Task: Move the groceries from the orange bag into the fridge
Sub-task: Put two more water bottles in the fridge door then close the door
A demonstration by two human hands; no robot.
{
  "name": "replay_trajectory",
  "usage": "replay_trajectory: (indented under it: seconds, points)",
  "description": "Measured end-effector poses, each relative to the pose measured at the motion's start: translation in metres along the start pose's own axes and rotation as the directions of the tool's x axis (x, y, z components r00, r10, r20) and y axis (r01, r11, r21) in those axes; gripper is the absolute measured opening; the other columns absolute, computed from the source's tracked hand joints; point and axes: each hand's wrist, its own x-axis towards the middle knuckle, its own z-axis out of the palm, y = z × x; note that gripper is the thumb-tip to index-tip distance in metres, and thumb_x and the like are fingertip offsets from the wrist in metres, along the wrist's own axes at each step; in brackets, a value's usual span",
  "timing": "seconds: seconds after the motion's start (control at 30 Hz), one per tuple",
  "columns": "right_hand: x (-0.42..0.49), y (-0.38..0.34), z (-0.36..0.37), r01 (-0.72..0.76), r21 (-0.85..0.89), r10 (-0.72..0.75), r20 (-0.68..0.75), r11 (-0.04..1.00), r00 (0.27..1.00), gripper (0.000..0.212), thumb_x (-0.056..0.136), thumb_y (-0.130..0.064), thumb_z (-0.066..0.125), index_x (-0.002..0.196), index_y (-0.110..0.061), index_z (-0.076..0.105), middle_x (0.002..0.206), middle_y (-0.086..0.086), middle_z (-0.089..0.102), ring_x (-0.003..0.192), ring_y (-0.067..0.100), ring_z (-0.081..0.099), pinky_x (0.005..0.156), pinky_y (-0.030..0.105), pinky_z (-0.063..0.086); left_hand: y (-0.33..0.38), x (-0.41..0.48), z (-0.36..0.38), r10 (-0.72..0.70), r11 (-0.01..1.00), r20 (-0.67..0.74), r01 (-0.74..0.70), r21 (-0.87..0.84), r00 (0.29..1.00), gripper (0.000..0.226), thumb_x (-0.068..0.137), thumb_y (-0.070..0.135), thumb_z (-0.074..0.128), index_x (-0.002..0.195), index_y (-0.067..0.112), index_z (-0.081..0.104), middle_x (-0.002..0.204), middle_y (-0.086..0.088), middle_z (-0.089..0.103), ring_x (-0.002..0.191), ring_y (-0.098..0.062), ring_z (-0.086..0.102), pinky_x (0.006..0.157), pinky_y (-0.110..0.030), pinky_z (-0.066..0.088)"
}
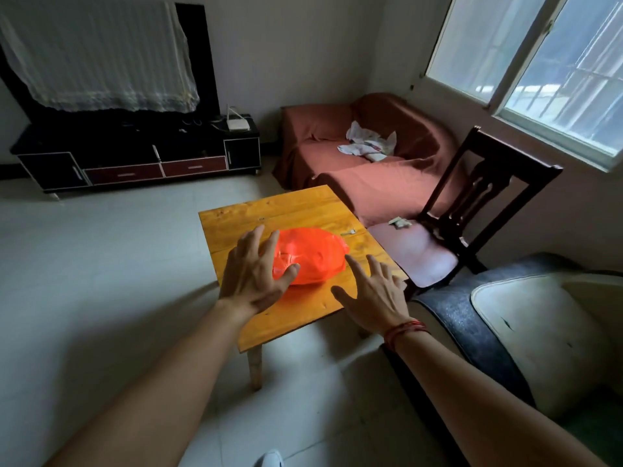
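Wooden table (286,214) centre frame, dark chair (526,160) right of it, rust-covered sofa (371,187) upper middle, black TV cabinet (135,146) upper left, barred window (556,79) far upper right

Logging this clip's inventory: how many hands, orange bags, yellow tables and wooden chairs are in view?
hands: 2, left hand and right hand
orange bag: 1
yellow table: 1
wooden chair: 1
total: 5

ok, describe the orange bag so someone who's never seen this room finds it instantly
Find the low yellow wooden table in front of the rust-covered sofa. On it, between the person's left hand and right hand, lies a lumpy plastic bag. Its glossy bright orange sets it apart from the tiny pale object beside it.
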Motion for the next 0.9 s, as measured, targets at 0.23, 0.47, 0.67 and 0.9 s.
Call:
replay_trajectory:
  seconds: [0.23, 0.47, 0.67, 0.9]
  points:
    - [0.089, -0.007, 0.023, -0.016, 0.002, 0.016, 0.057, 1.0, 0.998, 0.078, 0.085, -0.071, 0.04, 0.15, -0.037, 0.016, 0.155, 0.014, 0.026, 0.136, 0.034, 0.032, 0.104, 0.051, 0.035, -0.029, 0.084, 0.04, -0.01, 0.998, 0.081, 0.015, -0.065, 0.997, 0.087, 0.078, 0.071, 0.035, 0.143, 0.014, 0.04, 0.15, -0.018, 0.032, 0.136, -0.035, 0.029, 0.11, -0.05, 0.031]
    - [0.161, 0.001, 0.06, -0.003, 0.02, 0.0, 0.13, 1.0, 0.991, 0.078, 0.085, -0.07, 0.04, 0.151, -0.035, 0.016, 0.153, 0.013, 0.027, 0.134, 0.034, 0.034, 0.102, 0.049, 0.037, -0.054, 0.137, 0.078, -0.077, 0.996, 0.147, 0.081, -0.024, 0.986, 0.088, 0.079, 0.073, 0.031, 0.146, 0.017, 0.035, 0.154, -0.013, 0.026, 0.139, -0.032, 0.025, 0.11, -0.049, 0.03]
    - [0.23, 0.015, 0.096, 0.034, 0.052, -0.044, 0.193, 0.998, 0.98, 0.078, 0.086, -0.068, 0.041, 0.151, -0.032, 0.018, 0.153, 0.013, 0.027, 0.136, 0.034, 0.032, 0.104, 0.049, 0.036, -0.069, 0.183, 0.127, -0.166, 0.986, 0.191, 0.169, 0.005, 0.967, 0.086, 0.08, 0.071, 0.033, 0.145, 0.015, 0.038, 0.152, -0.015, 0.029, 0.138, -0.033, 0.027, 0.112, -0.05, 0.029]
    - [0.287, 0.03, 0.138, 0.081, 0.062, -0.096, 0.318, 0.995, 0.943, 0.078, 0.086, -0.067, 0.041, 0.151, -0.032, 0.017, 0.153, 0.013, 0.027, 0.138, 0.035, 0.029, 0.107, 0.049, 0.032, -0.079, 0.208, 0.175, -0.275, 0.961, 0.279, 0.265, 0.074, 0.92, 0.082, 0.082, 0.07, 0.036, 0.146, 0.018, 0.035, 0.153, -0.012, 0.028, 0.138, -0.031, 0.028, 0.111, -0.046, 0.03]
